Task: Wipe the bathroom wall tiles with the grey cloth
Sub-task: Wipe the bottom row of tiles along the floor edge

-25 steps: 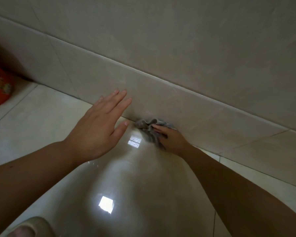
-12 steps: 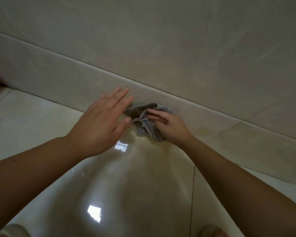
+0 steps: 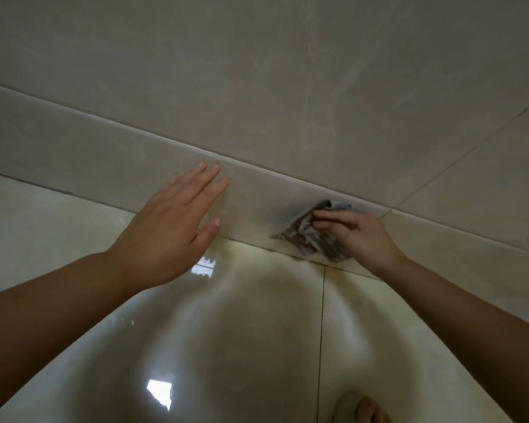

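The right hand (image 3: 364, 236) grips the bunched grey cloth (image 3: 312, 236) against the low wall tile (image 3: 74, 154); the left hand (image 3: 165, 236), fingers straight, holds nothing; best press flatter, sweeping toward it

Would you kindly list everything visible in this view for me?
wall tiles: several, beige, upper half of view
base tile strip: one row, beige, foot of the wall
floor tiles: several, glossy cream, lower half
grey cloth: one, bunched, against the base tile strip at right
foot: one, partly shown, bottom edge
left hand: one, fingers straight, in front of the base tile strip; contact unclear
right hand: one, holds the grey cloth to the strip
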### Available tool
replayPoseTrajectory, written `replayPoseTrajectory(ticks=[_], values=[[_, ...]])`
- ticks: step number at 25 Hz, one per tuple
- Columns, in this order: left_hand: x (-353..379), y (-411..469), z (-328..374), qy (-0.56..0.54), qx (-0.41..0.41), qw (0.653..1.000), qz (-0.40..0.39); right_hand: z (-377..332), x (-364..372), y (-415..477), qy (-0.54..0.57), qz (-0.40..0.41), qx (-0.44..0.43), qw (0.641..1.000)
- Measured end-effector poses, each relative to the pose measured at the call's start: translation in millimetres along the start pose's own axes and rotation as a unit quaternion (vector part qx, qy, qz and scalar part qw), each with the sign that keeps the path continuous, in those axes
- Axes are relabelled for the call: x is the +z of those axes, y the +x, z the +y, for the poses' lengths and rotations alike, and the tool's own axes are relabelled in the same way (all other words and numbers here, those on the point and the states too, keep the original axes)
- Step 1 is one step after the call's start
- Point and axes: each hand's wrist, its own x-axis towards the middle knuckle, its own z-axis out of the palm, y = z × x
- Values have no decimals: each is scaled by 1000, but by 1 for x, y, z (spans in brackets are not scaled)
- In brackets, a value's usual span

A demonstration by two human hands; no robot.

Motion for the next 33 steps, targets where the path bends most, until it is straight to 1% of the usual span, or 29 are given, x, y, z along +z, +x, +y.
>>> replayPoseTrajectory(ticks=[2, 4, 6, 7, 9, 10, 12, 13, 15, 17, 18, 21, 23, 25, 27, 30, 33], values=[[6, 5, 8, 5, 11, 1000, -8, -10, 19, 8, -5, -21, -25, 999], [11, 8, 14, 15, 23, 1000, -15, 10, 36, 12, -86, -45, -41, 994], [11, 11, 18, 20, 30, 999, -18, 48, 33, 10, -191, -76, -5, 979], [11, 12, 22, 24, 32, 999, -20, 63, 21, 5, -213, -84, 29, 973], [9, 15, 34, 35, 37, 998, -34, 72, -10, -5, -195, -68, 69, 976], [7, 16, 42, 44, 42, 997, -43, 67, -24, -9, -178, -44, 66, 981], [-2, 20, 60, 70, 66, 994, -53, 42, -46, -12, -140, 8, 33, 990], [-9, 22, 69, 84, 69, 992, -57, 27, -51, -12, -117, 25, 20, 993], [-27, 27, 86, 108, 48, 991, -55, 2, -55, -16, -70, 35, 8, 997], [-45, 27, 107, 119, 26, 992, -44, -8, -53, -22, -26, 13, 16, 999], [-51, 25, 118, 119, 22, 992, -37, -10, -49, -26, -23, -13, 26, 999], [-58, 21, 141, 91, 18, 995, -24, -18, -40, -36, -61, -85, 48, 993], [-62, 30, 145, 81, 30, 996, -34, -27, -42, -41, -60, -93, 58, 992], [-71, 46, 150, 73, 28, 997, -25, -37, -51, -47, -94, -69, 78, 990], [-75, 58, 156, 31, 29, 999, 1, -42, -59, -55, -124, -32, 77, 989], [-58, 56, 157, 35, 62, 997, -13, -35, -63, -61, -71, 22, 44, 996], [-27, 61, 146, 47, 47, 997, -39, -19, -64, -53, -11, 80, 37, 996]])
